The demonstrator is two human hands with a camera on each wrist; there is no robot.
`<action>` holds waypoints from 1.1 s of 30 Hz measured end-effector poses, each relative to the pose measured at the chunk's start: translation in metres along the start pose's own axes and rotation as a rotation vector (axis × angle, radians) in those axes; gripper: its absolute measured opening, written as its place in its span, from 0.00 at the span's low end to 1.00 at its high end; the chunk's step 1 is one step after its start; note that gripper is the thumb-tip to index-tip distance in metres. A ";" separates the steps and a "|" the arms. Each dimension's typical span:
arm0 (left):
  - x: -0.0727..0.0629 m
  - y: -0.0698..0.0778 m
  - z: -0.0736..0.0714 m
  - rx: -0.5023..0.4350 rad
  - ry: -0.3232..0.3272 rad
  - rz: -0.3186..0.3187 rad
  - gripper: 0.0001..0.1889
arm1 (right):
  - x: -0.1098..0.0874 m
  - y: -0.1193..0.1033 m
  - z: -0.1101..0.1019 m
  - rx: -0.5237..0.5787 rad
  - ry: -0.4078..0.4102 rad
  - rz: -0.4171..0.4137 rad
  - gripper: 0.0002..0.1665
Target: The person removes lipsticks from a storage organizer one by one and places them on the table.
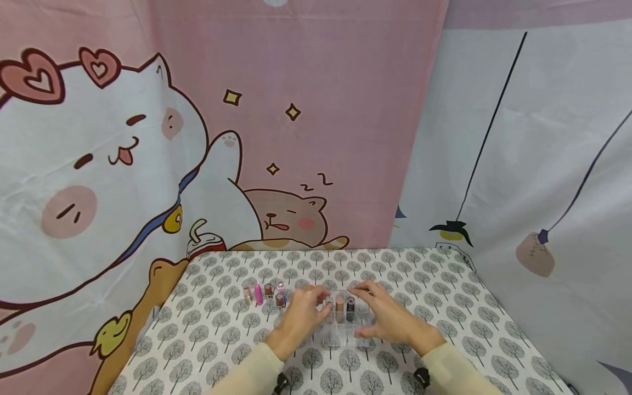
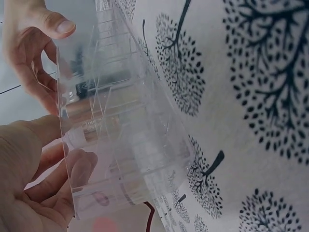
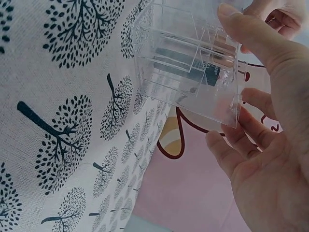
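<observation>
A clear divided lipstick organizer (image 1: pixel 338 336) stands on the cloth, holding a tan lipstick (image 1: pixel 339 310) and a black lipstick (image 1: pixel 350 310) upright. My left hand (image 1: pixel 302 314) is at its left side. There its fingers pinch the clear-ended top of another lipstick (image 2: pixel 87 134), which stands in a slot. Opposite, my right hand (image 1: pixel 387 318) grips the organizer's right side, thumb at the front and fingertips by the back corner. The black tube (image 3: pixel 188 68) shows through the clear wall in the right wrist view.
Left of the organizer several loose lipsticks stand on the table, among them a bright pink tube (image 1: pixel 259 294) and a brown-topped one (image 1: pixel 280 300). A tree-print cloth (image 1: pixel 227 351) covers the table. Cartoon-printed curtains (image 1: pixel 365 137) hang behind it and along the sides.
</observation>
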State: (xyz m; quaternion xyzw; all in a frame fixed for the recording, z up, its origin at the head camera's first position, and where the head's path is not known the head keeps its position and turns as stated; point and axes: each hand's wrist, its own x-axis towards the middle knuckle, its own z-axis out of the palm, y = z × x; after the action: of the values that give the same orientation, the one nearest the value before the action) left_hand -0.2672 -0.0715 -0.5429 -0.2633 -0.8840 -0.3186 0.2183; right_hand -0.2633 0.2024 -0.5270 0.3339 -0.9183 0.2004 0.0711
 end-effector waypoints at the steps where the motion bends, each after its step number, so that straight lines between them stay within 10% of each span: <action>1: 0.000 0.000 0.000 0.001 0.000 -0.007 0.13 | 0.000 0.000 0.000 0.002 0.001 -0.001 0.61; 33: 0.002 -0.001 0.000 -0.042 -0.034 -0.072 0.12 | -0.001 0.001 0.001 0.021 0.004 0.025 0.63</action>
State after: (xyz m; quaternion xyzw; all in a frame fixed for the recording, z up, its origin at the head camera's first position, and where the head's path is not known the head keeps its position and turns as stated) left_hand -0.2693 -0.0717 -0.5425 -0.2412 -0.8897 -0.3402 0.1861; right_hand -0.2632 0.2035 -0.5283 0.3229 -0.9200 0.2118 0.0669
